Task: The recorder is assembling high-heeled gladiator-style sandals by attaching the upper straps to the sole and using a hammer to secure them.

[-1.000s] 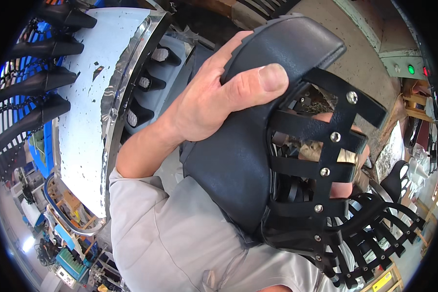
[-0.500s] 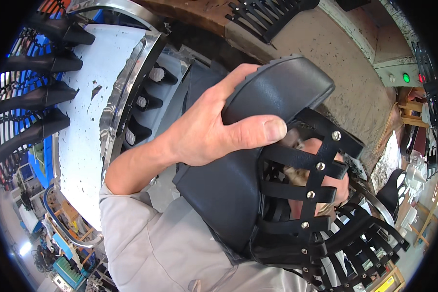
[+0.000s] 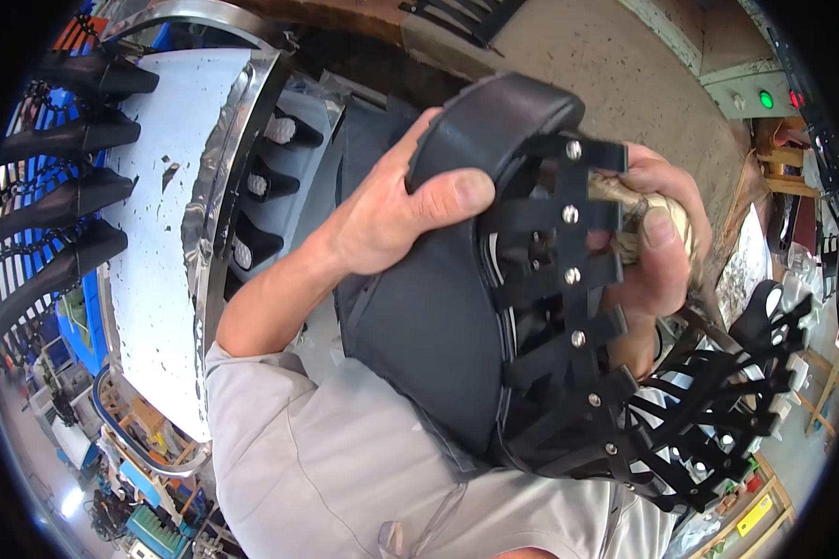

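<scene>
Your left hand (image 3: 382, 210): fingers clamping chunky black leather boot (image 3: 415, 326); grip stiff-looking end, not floppier riveted straps (image 3: 571, 244). Right hand (image 3: 660, 270), right of boot: pinching crumpled beige cloth (image 3: 632, 238).

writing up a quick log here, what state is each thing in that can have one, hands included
left hand: closed around one end of the black strappy shoe
right hand: closed on the tan wad
black strappy shoe: held up, tilted
straps: riveted, several ends loose
tan wad: gripped, bunched up
green light: lit
red light: lit
white panel: flecked with black
</scene>
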Action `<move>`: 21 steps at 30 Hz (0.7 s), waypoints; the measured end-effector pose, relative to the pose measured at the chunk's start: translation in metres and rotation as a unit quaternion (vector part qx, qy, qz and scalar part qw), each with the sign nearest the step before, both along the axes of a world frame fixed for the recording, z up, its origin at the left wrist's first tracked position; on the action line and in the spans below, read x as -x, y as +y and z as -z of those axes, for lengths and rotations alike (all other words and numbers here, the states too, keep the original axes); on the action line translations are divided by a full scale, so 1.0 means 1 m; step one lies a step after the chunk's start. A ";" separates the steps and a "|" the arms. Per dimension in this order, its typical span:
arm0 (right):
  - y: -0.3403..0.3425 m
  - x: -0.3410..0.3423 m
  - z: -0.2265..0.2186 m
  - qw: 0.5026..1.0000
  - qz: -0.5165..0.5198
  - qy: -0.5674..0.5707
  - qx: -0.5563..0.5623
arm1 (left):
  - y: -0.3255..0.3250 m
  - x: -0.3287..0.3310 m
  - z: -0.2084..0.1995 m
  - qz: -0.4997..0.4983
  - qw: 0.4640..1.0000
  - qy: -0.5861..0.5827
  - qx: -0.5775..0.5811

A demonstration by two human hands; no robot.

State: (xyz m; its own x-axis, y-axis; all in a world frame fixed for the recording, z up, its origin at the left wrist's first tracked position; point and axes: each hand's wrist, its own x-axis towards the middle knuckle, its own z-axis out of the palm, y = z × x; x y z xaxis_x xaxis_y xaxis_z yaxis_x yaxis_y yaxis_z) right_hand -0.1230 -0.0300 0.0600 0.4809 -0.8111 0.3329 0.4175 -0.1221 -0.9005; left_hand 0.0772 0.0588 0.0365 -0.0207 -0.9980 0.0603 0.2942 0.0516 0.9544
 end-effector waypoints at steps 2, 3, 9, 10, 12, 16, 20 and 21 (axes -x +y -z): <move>0.004 0.019 0.002 0.991 -0.104 -0.006 -0.083 | 0.000 0.003 -0.001 0.006 1.000 0.020 0.006; 0.007 0.023 0.003 0.964 -0.214 -0.019 -0.159 | 0.001 0.003 -0.001 0.005 1.000 0.024 0.002; 0.011 0.037 -0.017 0.942 -0.321 0.096 -0.021 | 0.008 0.011 0.007 -0.046 0.995 0.040 -0.073; 0.014 0.035 -0.018 0.948 -0.304 0.090 -0.039 | 0.009 0.011 0.007 -0.044 0.994 0.042 -0.096; 0.019 0.031 0.009 0.964 -0.260 0.023 -0.058 | 0.014 0.013 0.022 -0.024 0.989 0.064 -0.133; 0.030 0.043 0.047 0.941 -0.209 0.097 -0.250 | 0.045 0.012 0.050 0.102 0.906 -0.278 -0.303; 0.016 0.052 0.059 0.948 -0.170 0.093 -0.254 | 0.070 0.000 0.013 0.116 0.879 -0.463 -0.022; 0.019 0.053 0.060 0.947 -0.168 0.093 -0.259 | 0.071 0.017 0.002 0.070 0.850 -0.520 -0.035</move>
State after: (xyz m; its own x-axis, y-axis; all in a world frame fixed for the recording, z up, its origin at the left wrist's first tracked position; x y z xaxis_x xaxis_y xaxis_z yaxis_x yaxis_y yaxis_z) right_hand -0.1764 -0.0114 -0.0001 0.7519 -0.6335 -0.1824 0.1833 0.4667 -0.8652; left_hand 0.0599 0.1295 0.0344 -0.1461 -0.9817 -0.1223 -0.7130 0.0188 0.7009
